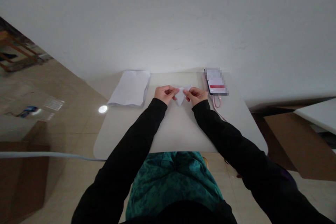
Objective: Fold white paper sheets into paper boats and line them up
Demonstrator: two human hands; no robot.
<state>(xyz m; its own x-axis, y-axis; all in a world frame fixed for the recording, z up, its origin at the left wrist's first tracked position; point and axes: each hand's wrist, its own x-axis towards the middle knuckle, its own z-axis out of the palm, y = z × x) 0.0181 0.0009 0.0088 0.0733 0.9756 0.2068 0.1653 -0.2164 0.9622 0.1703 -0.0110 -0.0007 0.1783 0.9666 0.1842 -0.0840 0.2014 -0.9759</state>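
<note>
A small piece of folded white paper (180, 94) sits above the middle of the pale table (178, 129), its point facing down. My left hand (166, 94) pinches its left side between fingers and thumb. My right hand (196, 96) grips its right side the same way. A stack of white paper sheets (130, 88) lies to the left of my left hand, and the two do not touch. To the right of my right hand lies a smartphone (216, 81) with a blurred screen.
A pink cable (216, 103) runs from the phone over the table's right edge. The table's far edge meets a white wall (168, 17). A cardboard box (23, 182) stands on the tiled floor at the lower left, and a white cable (47, 154) crosses above it.
</note>
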